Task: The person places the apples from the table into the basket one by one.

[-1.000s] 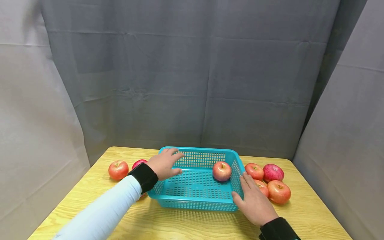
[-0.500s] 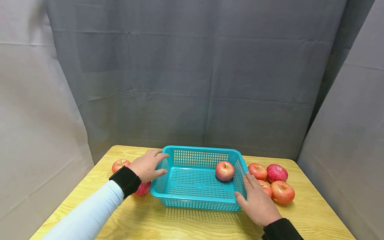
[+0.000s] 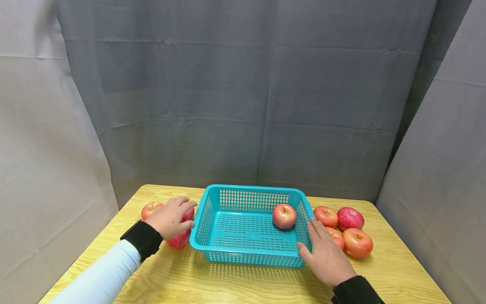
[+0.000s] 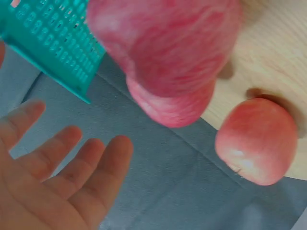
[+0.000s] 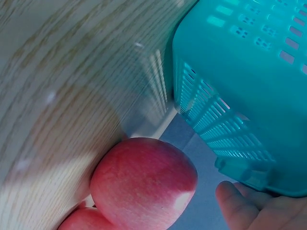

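Observation:
A turquoise plastic basket (image 3: 252,187) stands mid-table, with one apple (image 3: 284,216) inside near its right wall. My left hand (image 3: 171,217), fingers spread and holding nothing, hovers over the apples left of the basket. Of these, a front apple (image 3: 179,240) and one behind it (image 3: 188,214) are partly hidden by the hand; a paler apple (image 3: 151,209) lies farther left. In the left wrist view, the fingers (image 4: 115,158) are apart from the apples. My right hand (image 3: 328,255) rests with straight fingers at the basket's right rim, thumb toward the inside.
Right of the basket several apples sit bunched together, among them a dark red apple (image 3: 350,218) and a larger apple (image 3: 357,243) close to my right hand. Grey cloth (image 3: 243,105) hangs behind the wooden table (image 3: 235,287), and pale cloth (image 3: 440,202) flanks both sides.
My left hand has moved left and slightly down, from over the basket's left edge to above the left apples. The right hand keeps its place at the right rim.

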`<state>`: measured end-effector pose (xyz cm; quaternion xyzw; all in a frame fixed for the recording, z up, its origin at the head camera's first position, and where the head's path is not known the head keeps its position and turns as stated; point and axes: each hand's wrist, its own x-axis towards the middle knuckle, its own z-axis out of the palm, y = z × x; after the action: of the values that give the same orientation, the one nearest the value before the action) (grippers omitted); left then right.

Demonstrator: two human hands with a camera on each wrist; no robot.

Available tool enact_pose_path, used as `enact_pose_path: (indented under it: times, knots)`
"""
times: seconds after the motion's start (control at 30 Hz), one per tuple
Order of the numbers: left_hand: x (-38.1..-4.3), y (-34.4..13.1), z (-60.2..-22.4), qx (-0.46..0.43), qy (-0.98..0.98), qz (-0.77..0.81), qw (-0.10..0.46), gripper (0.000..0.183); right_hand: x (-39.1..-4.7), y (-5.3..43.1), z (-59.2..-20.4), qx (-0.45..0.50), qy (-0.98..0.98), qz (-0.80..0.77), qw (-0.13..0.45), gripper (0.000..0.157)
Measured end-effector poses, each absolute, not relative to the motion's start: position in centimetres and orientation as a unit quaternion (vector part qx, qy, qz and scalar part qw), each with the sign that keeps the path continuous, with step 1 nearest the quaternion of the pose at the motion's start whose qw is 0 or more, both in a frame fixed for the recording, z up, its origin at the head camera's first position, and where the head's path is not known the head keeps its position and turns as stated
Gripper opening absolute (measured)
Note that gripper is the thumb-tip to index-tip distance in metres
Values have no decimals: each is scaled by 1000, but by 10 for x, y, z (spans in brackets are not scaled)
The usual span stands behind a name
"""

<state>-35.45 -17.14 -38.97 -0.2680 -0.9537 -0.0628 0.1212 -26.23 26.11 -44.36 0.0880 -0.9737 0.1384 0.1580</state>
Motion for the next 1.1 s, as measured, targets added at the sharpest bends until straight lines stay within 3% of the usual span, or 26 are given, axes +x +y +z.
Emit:
enact_pose_path:
  times: [0.27,0.6,1.1]
  knots:
    - [-353,-184,-407,-257,-956,-64,128,49,-262,260,-443,85,-975,140,153,81]
    - [-351,-187,-421,-254,-959,-46,119,58,-262,260,-442,79,-976,137,153,81]
    - [-350,-184,-433,-237,-964,-50,105,53,-261,260,-441,84,-974,137,158,79]
